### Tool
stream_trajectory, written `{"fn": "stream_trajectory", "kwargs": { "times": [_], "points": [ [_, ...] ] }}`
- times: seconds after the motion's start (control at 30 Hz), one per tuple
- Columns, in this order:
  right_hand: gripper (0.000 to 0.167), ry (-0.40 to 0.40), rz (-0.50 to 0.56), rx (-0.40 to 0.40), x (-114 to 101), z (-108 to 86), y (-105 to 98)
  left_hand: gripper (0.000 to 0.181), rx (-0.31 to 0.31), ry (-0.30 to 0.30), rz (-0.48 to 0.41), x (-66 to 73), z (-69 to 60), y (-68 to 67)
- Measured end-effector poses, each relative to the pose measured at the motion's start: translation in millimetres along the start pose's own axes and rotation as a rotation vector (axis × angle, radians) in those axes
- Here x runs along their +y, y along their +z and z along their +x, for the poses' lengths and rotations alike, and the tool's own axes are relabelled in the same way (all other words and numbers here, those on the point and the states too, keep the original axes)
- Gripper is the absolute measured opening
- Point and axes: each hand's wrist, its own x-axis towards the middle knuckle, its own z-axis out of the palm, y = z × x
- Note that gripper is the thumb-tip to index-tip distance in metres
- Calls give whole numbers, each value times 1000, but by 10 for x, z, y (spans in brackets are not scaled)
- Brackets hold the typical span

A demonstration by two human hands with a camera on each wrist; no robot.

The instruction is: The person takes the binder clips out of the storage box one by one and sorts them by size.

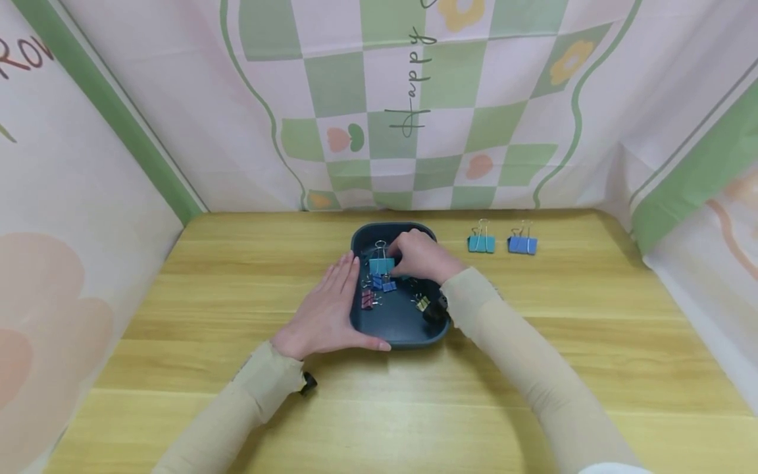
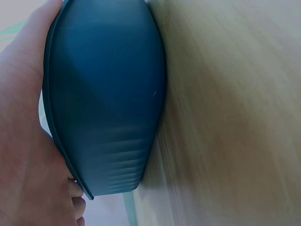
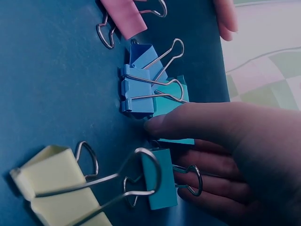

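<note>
A dark blue tray (image 1: 387, 326) on the table holds several binder clips. My left hand (image 1: 326, 313) lies against its left side, fingers straight along the rim and thumb stretched across the near edge. In the left wrist view that hand (image 2: 21, 136) touches the rim beside the tray's outer wall (image 2: 108, 75). Reaching inside, my right hand (image 1: 423, 257) pinches a large teal binder clip (image 1: 381, 266), partly hidden by the thumb in the right wrist view. Around it sit blue clips (image 3: 137, 92), a pink clip (image 3: 124, 16), a smaller teal clip (image 3: 160, 179) and a pale yellow clip (image 3: 59, 181).
Right of the tray, a teal binder clip (image 1: 481, 243) and a blue binder clip (image 1: 522, 245) stand on the wooden table (image 1: 237, 263). A patterned cloth (image 1: 337, 85) hangs behind the table's far edge and at both sides.
</note>
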Motion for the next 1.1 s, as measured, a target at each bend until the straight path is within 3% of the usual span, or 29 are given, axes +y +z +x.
{"fn": "stream_trajectory", "kwargs": {
  "times": [0.57,0.87,1.1],
  "points": [
    [43,-9,22,59,-15,-18,-14,150,-13,-11,-11,8,3,-24],
    [45,-40,104,129,-157,-150,-279,151,-13,-10,-15,12,8,-21],
    [46,-41,84,177,-195,-290,-473,151,-12,-11,-23,16,-7,-28]
  ]
}}
